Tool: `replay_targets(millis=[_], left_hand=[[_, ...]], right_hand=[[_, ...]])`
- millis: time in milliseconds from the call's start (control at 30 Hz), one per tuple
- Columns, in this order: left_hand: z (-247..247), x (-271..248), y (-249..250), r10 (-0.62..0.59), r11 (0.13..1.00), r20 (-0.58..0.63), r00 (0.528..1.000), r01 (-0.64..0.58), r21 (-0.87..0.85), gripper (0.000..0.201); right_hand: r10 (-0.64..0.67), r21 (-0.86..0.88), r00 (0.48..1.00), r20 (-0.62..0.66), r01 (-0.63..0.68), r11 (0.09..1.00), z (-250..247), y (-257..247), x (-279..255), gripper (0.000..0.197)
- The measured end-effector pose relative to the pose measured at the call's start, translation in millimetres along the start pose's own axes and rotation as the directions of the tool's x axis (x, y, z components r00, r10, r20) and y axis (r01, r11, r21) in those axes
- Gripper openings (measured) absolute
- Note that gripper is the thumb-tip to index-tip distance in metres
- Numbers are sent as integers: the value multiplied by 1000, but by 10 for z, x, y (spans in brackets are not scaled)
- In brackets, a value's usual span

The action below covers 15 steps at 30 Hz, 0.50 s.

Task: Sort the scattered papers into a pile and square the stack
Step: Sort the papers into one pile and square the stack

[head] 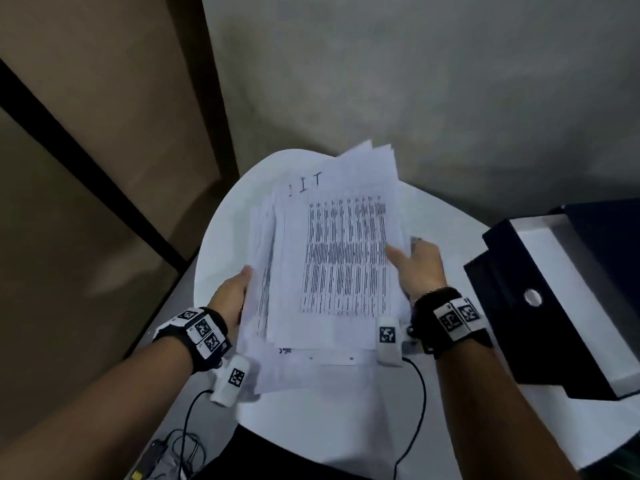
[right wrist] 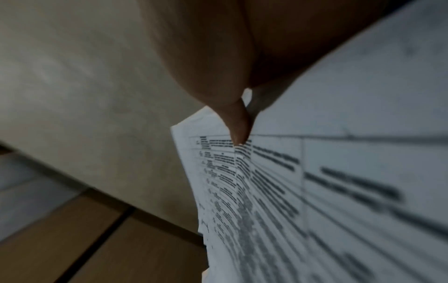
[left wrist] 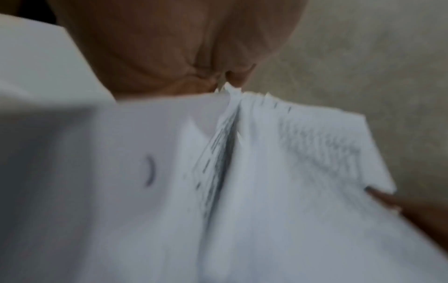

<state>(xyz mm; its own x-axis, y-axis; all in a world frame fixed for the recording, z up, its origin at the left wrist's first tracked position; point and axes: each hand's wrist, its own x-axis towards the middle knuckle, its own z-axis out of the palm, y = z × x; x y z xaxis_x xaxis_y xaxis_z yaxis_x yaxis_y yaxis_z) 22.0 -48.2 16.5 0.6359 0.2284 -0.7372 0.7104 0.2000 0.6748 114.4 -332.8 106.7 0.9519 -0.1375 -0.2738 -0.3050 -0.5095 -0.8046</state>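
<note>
A thick pile of printed papers [head: 332, 258] is held up over a round white table [head: 221, 230]; its top sheet carries a dense table of text and the sheet edges are fanned and uneven. My left hand [head: 235, 292] grips the pile's left edge, thumb on top, the fingers hidden beneath. My right hand [head: 415, 265] grips the right edge, thumb lying on the top sheet. In the left wrist view the papers [left wrist: 266, 172] fan out below my palm [left wrist: 169, 47]. In the right wrist view my thumb [right wrist: 237, 126] presses on the printed sheet [right wrist: 315, 181].
A black box [head: 540, 306] with a white inside stands on the table at the right. Black cables [head: 415, 410] run from the wrist cameras over the near table edge. A grey wall lies behind and brown panels to the left.
</note>
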Motion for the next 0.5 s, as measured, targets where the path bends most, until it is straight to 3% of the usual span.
replay_targets(millis=[67, 167, 233, 300, 367, 433, 500], left_hand=[[-78, 108, -39, -90, 990, 23, 996, 92, -106, 72], [29, 84, 51, -23, 993, 8, 1000, 22, 117, 88], [139, 65, 110, 76, 951, -39, 996, -61, 305, 82], [222, 105, 110, 114, 908, -58, 992, -80, 410, 79], [252, 156, 69, 174, 853, -73, 982, -113, 510, 63], [227, 154, 29, 253, 821, -69, 965, -177, 543, 41], [161, 168, -10, 317, 827, -33, 948, -259, 500, 39]], right_hand=[[158, -73, 984, 79, -153, 986, 228, 269, 87, 34], [270, -299, 961, 59, -241, 924, 485, 468, 86, 54], [253, -386, 964, 77, -205, 899, 652, 506, -2, 55], [210, -416, 963, 171, -122, 901, 811, 505, -117, 57], [175, -435, 960, 218, -65, 898, 926, 551, -167, 60], [186, -420, 960, 211, -83, 904, 928, 569, -179, 63], [214, -382, 957, 198, -126, 916, 865, 640, -147, 71]])
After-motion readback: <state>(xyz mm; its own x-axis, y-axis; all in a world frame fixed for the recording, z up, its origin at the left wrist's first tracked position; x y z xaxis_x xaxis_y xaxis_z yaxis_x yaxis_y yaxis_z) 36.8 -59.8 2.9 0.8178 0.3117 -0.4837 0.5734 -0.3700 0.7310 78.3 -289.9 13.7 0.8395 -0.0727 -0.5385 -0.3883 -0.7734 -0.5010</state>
